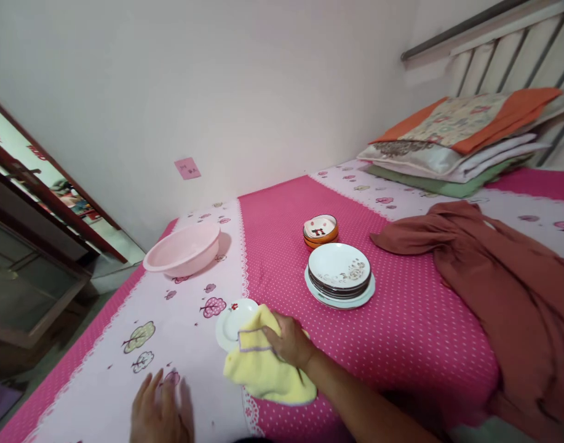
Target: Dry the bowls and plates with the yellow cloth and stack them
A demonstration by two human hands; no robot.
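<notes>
My right hand [291,342] grips a yellow cloth [267,375] with a purple edge. Part of the cloth lies over a white plate [230,326] with a small red flower, which rests on the bed and is partly hidden. At the lower left, my left hand [158,412] is empty, its fingers apart and low over the white patterned bedsheet. To the right of the cloth stands a stack of plates [339,271], the top one white with a brown flower print. Just behind that stack are small orange-sided bowls [320,231], one inside another.
A pink basin [184,249] sits near the bed's left edge. A reddish-brown garment [475,277] lies spread on the right. Folded bedding and pillows [466,132] are piled by the headboard [526,49]. A white wall borders the bed's far side.
</notes>
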